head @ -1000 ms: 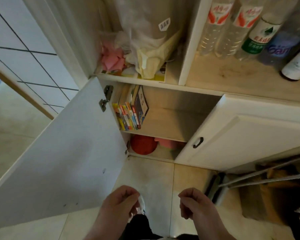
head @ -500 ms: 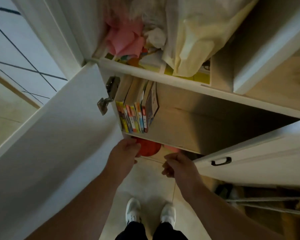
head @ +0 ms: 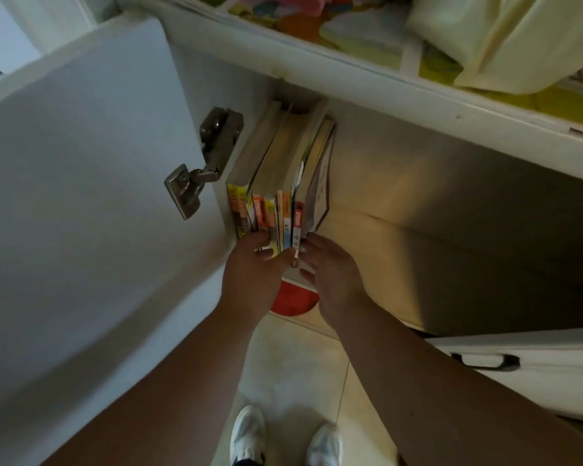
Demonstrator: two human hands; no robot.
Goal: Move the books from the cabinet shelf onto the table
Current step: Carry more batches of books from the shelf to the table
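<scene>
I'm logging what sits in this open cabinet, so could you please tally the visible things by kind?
Row of books, upright at the shelf's left end, count unclear: 1
Red round object on the level below: 1
Door hinge: 1
Door handle: 1
Hands, left hand and right hand: 2
Total: 6

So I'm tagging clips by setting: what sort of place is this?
Most likely a room in a home: a white storage cabinet with its door swung open, a row of paperback books on its shelf, household clutter on the shelf above, and a tiled floor.
</scene>
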